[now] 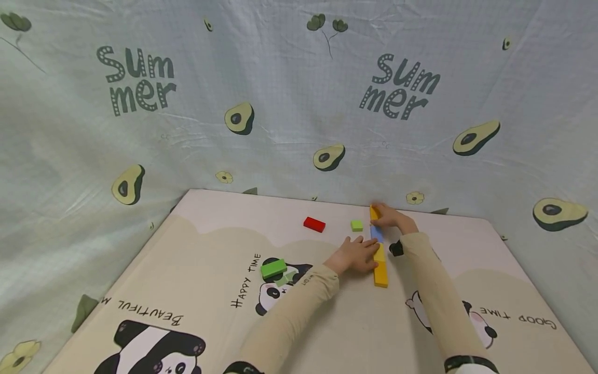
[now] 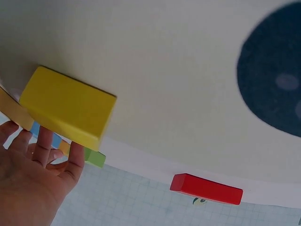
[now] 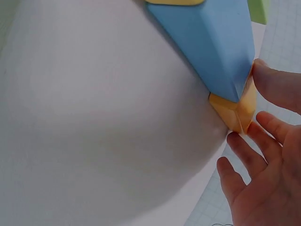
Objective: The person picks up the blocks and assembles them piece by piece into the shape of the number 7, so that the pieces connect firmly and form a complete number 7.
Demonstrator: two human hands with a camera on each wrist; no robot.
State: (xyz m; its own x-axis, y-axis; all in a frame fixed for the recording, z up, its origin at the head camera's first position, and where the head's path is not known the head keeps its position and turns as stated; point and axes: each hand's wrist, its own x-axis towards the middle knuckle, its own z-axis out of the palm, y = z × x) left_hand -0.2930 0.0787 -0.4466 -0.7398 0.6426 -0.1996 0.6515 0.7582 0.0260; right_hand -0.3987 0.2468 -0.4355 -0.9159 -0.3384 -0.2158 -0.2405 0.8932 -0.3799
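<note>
A straight row of blocks runs toward the far edge in the head view: an orange block (image 1: 374, 213) at the far end, a blue block (image 1: 376, 235), a yellow block (image 1: 380, 253) and a deeper yellow block (image 1: 380, 278) nearest. My right hand (image 1: 391, 217) pinches the orange block, thumb on one side and fingertips at its end, as the right wrist view shows of this block (image 3: 245, 113). My left hand (image 1: 356, 254) lies along the row's left side with fingers spread and fingertips against the yellow blocks. In the left wrist view, its fingertips meet a yellow block (image 2: 68, 108).
A small light green block (image 1: 356, 226) stands just left of the row, and a red block (image 1: 314, 224) lies farther left. A green block (image 1: 273, 268) rests on the panda print, beside a paler green piece (image 1: 286, 278). A patterned curtain (image 1: 280, 93) hangs behind the table (image 1: 210, 218).
</note>
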